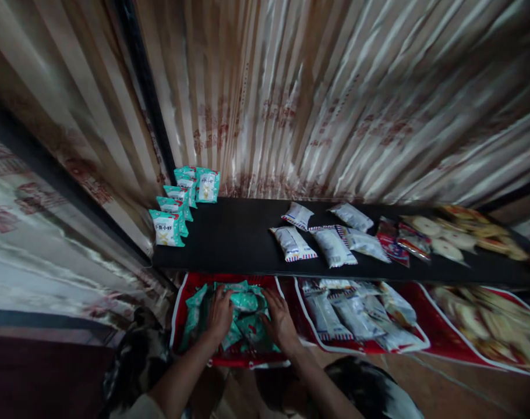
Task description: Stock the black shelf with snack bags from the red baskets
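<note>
Both of my hands reach down into a red basket full of teal snack bags. My left hand rests against the bags near the middle, its fingers stretched forward. On the basket's right side my right hand has its fingers extended and the thumb apart. One teal snack bag lies between the two hands at the far side of the basket; neither hand is visibly closed round it. On the black shelf above, several upright teal snack bags stand at the left end in a row, one beside it.
White snack bags with striped edges lie mid-shelf. Red packets and pale round packaged goods follow to the right. Beside my basket stand a basket of white bags and another of pale packs. Sheeting hangs behind.
</note>
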`<state>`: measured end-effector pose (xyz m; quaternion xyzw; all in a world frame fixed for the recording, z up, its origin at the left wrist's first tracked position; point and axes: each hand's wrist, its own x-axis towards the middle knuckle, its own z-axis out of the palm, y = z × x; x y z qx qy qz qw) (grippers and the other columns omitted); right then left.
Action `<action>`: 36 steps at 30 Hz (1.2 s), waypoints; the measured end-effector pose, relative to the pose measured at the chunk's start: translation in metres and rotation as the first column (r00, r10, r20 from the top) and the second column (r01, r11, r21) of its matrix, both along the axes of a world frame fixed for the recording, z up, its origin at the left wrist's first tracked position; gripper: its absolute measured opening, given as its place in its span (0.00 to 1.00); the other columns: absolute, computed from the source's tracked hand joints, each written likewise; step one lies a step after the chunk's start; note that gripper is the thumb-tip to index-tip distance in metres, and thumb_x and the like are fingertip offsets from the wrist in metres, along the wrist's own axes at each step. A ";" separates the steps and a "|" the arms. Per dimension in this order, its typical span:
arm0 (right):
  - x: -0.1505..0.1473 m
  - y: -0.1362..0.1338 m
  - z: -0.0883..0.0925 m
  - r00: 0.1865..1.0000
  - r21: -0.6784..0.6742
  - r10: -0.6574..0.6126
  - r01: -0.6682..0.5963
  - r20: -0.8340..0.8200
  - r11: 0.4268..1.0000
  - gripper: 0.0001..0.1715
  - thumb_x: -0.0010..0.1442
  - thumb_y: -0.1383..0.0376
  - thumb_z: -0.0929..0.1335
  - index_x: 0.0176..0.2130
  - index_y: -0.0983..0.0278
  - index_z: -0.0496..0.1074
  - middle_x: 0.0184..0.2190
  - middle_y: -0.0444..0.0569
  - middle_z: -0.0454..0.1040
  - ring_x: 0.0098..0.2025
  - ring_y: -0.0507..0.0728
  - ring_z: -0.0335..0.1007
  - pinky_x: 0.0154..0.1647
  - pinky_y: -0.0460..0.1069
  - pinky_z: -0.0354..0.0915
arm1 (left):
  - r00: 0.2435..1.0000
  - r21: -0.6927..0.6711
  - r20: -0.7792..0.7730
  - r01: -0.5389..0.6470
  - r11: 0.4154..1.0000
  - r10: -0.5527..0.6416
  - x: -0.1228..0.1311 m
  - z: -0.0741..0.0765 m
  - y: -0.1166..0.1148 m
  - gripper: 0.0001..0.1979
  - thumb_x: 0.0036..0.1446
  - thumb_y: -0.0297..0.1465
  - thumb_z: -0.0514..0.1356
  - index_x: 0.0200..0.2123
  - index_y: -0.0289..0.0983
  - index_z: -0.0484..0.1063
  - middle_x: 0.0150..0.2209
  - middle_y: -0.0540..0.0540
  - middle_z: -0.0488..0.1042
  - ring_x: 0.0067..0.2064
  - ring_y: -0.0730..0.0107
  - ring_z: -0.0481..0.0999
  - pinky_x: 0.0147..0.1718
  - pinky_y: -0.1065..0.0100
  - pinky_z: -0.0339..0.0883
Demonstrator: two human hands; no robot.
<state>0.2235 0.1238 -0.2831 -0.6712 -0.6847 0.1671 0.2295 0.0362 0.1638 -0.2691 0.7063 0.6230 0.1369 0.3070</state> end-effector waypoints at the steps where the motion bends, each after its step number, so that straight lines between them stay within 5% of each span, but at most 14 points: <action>1: 0.001 0.001 0.001 1.000 -0.026 0.006 -0.005 0.029 1.000 0.31 0.51 0.70 0.65 0.55 0.62 0.66 0.53 0.56 0.69 0.58 0.63 0.61 0.56 0.60 0.61 | 1.000 -0.005 0.012 0.009 1.000 -0.009 0.001 0.001 0.002 0.20 0.53 0.19 0.50 0.48 0.36 0.68 0.55 0.41 0.66 0.58 0.63 0.64 0.56 0.62 0.58; 6: -0.003 0.007 0.032 0.997 -0.134 0.070 -0.066 0.029 0.989 0.28 0.51 0.67 0.68 0.53 0.56 0.69 0.49 0.52 0.73 0.54 0.64 0.65 0.52 0.61 0.62 | 0.991 0.033 0.082 0.100 0.994 -0.102 -0.008 0.027 0.000 0.17 0.52 0.18 0.50 0.43 0.40 0.68 0.45 0.47 0.72 0.49 0.71 0.71 0.50 0.68 0.63; 9: -0.005 0.008 0.058 0.986 -0.071 0.141 -0.148 -0.089 0.986 0.26 0.53 0.63 0.68 0.53 0.57 0.69 0.51 0.53 0.72 0.55 0.63 0.64 0.55 0.61 0.60 | 0.968 0.148 0.151 0.178 0.973 -0.200 -0.025 0.055 -0.002 0.18 0.53 0.19 0.50 0.44 0.41 0.68 0.48 0.47 0.71 0.52 0.71 0.69 0.53 0.67 0.62; 16: -0.014 0.022 0.110 0.896 0.037 0.319 -0.324 -0.308 0.945 0.39 0.53 0.53 0.69 0.60 0.59 0.58 0.58 0.55 0.64 0.59 0.62 0.59 0.58 0.58 0.59 | 0.910 0.425 0.159 0.286 0.859 -0.382 -0.062 0.119 0.011 0.19 0.55 0.21 0.46 0.46 0.40 0.68 0.52 0.45 0.69 0.57 0.69 0.65 0.57 0.64 0.60; 23: -0.038 0.048 0.136 0.930 0.127 0.220 -0.190 -0.295 0.974 0.29 0.55 0.56 0.68 0.56 0.59 0.65 0.52 0.53 0.70 0.54 0.61 0.66 0.56 0.57 0.62 | 0.902 0.516 0.092 0.320 0.795 -0.422 -0.061 0.164 0.049 0.14 0.61 0.29 0.49 0.48 0.41 0.67 0.47 0.46 0.72 0.51 0.69 0.69 0.52 0.65 0.64; 29: -0.048 0.091 0.132 0.719 -0.074 -0.005 -0.065 -0.695 0.995 0.26 0.54 0.52 0.67 0.49 0.62 0.68 0.43 0.50 0.76 0.46 0.62 0.72 0.47 0.55 0.68 | 0.949 0.507 0.280 -0.017 0.862 -0.146 -0.053 0.154 0.090 0.16 0.61 0.34 0.49 0.51 0.40 0.65 0.52 0.43 0.69 0.51 0.66 0.70 0.47 0.64 0.68; 33: -0.053 0.119 0.124 0.507 -0.176 -0.127 -0.051 -0.852 0.983 0.28 0.52 0.49 0.69 0.47 0.64 0.69 0.42 0.52 0.77 0.44 0.63 0.73 0.45 0.55 0.68 | 0.907 0.420 0.415 -0.256 0.870 0.067 -0.044 0.122 0.100 0.18 0.59 0.35 0.50 0.51 0.37 0.65 0.55 0.39 0.66 0.53 0.63 0.69 0.43 0.63 0.70; 36: -0.058 0.141 0.114 0.440 -0.203 -0.169 -0.032 -0.882 0.979 0.31 0.50 0.48 0.70 0.48 0.64 0.69 0.44 0.52 0.76 0.46 0.63 0.72 0.48 0.56 0.66 | 0.854 0.237 0.510 -0.261 0.936 0.109 -0.033 0.091 0.110 0.22 0.57 0.36 0.53 0.54 0.35 0.61 0.51 0.38 0.70 0.49 0.63 0.72 0.38 0.64 0.72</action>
